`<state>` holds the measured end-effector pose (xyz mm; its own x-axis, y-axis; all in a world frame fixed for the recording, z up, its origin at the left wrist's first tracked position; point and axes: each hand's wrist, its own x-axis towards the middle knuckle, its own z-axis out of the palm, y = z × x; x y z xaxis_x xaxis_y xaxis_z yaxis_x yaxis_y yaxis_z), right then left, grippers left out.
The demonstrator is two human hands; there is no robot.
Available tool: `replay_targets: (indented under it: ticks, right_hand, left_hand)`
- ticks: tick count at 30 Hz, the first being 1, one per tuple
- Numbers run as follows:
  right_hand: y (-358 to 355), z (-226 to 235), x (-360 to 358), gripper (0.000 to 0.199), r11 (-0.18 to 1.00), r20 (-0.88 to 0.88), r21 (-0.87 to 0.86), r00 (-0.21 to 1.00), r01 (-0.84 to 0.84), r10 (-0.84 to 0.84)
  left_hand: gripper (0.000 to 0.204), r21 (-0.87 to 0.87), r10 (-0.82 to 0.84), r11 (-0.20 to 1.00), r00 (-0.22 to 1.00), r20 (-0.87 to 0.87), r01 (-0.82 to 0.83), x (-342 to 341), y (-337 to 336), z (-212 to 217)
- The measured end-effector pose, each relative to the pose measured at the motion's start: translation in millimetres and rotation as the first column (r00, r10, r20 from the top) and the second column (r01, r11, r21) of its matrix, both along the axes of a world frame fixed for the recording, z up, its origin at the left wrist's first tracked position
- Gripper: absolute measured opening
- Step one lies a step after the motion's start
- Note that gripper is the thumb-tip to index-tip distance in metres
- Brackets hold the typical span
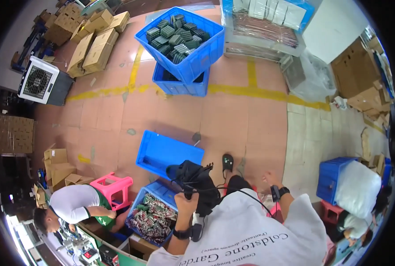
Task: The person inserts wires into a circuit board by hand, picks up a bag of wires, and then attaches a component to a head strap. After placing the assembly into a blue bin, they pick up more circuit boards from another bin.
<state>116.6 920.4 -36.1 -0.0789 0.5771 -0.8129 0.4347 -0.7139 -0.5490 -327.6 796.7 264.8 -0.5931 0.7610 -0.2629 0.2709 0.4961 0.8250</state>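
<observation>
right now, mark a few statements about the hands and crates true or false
1. The left hand grips a black bundle with cables. True.
2. The right hand holds a pink stool. False: it holds nothing visible.
3. The blue crate by the left hand is empty. False: it holds many small parts.
4. Two blue crates are stacked further off. True.
5. Another person bends over at the left. True.

Two stacked blue crates, the upper filled with dark green parts, stand on a pink floor crossed by a yellow line. Cardboard boxes pile beside a grey fan unit; a pink stool sits near a crouching co-worker.
</observation>
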Motion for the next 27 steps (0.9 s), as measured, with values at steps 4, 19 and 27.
replay_targets:
  ticks: [4, 19, 27]
  right_hand:
    - [97, 46, -32, 0.021, 0.988, -0.078, 0.157, 0.997, 0.008, 0.004]
    - [395, 318, -338, 0.017, 0.434, 0.16, 0.79, 0.829, -0.433, 0.536]
    - [578, 253, -393, 0.019, 0.538, -0.028, 0.758, 0.805, -0.369, 0.593]
  left_hand:
    - [0.009, 0.083, -0.081, 0.994, 0.991, 0.105, 0.072, 3, 117, 21]
    - [0.02, 0.17, -0.253, 0.953, 0.968, -0.002, 0.249, -74, 406, -13]
    - [0.013, 0.012, -0.132, 0.991, 0.986, -0.103, 0.134, -175, 512, 3]
